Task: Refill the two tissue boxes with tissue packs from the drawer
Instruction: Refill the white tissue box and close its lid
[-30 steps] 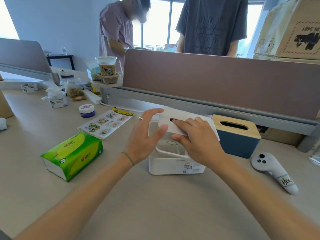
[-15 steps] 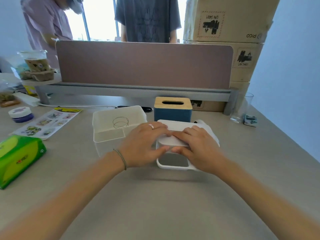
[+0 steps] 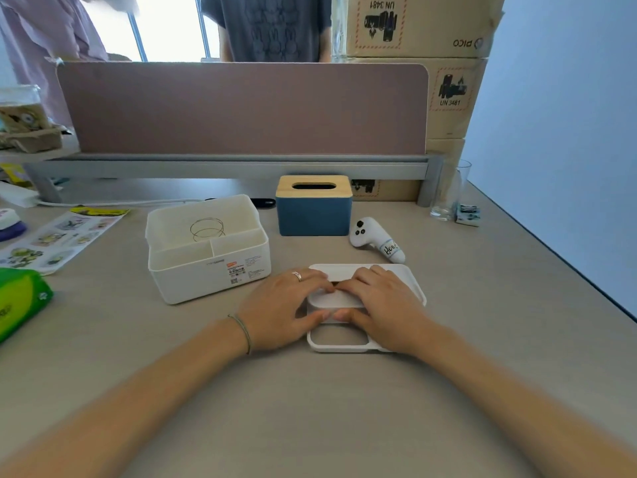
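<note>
The white tissue box [image 3: 206,267] stands uncovered on the desk, with a wire spring inside and nothing else. Its white lid [image 3: 410,281] lies flat on the desk to the right of the box. My left hand [image 3: 279,308] and my right hand [image 3: 382,305] both rest on the lid, fingertips meeting over its middle panel and thumbs under its near edge. Behind the lid stands the blue tissue box [image 3: 313,215] with its wooden top on. A green tissue pack [image 3: 20,301] lies at the left edge.
A white controller [image 3: 375,239] lies between the lid and the blue box. A sticker sheet [image 3: 58,239] is at the left, a glass [image 3: 448,191] at the back right. A desk divider [image 3: 241,108], cardboard boxes [image 3: 420,25] and two people stand behind.
Both hands have lifted the lid off the white box, carried it to the right and set it down flat on the desk. The camera has turned right.
</note>
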Motion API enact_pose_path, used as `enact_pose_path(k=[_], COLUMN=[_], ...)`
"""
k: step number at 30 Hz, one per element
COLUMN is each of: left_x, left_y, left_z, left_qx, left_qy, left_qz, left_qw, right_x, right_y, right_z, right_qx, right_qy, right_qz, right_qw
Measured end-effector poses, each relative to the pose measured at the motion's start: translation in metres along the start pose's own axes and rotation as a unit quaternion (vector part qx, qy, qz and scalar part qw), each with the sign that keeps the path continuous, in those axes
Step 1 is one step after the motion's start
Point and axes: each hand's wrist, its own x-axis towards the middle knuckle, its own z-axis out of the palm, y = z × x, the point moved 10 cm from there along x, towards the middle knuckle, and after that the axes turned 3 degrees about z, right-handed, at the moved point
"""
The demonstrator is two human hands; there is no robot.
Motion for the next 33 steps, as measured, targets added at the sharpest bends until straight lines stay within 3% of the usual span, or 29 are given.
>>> enact_pose_path(k=[9,14,20,24,33], left_x=[0.006,-0.004,-0.053,-0.108,-0.238], left_y=[0.000,-0.013,-0.058,-0.105,-0.190], left_z=[-0.019,-0.076,-0.141,-0.169,-0.206], left_qx=[0.019,0.036,0.038,0.080,0.127], left_qy=[-0.016,0.041,0.105,0.100,0.099], left_qz=[-0.008,-0.027,-0.107,-0.192,-0.397], left_qw=[1.000,0.998,0.988,0.973,0.903], right_x=[0.015,0.051,0.096,0.116,0.152], right_y=[-0.001,-0.037,-0.122,-0.192,-0.322], right_z=[-0.037,-0.064,-0.077,-0.073,-0.042], right_qx=[0.020,0.016,0.032,0.047,0.080], right_qy=[0.048,0.081,0.096,0.094,0.066], right_qz=[0.031,-0.005,-0.071,-0.125,-0.226], right_qw=[0.998,0.997,0.992,0.987,0.969])
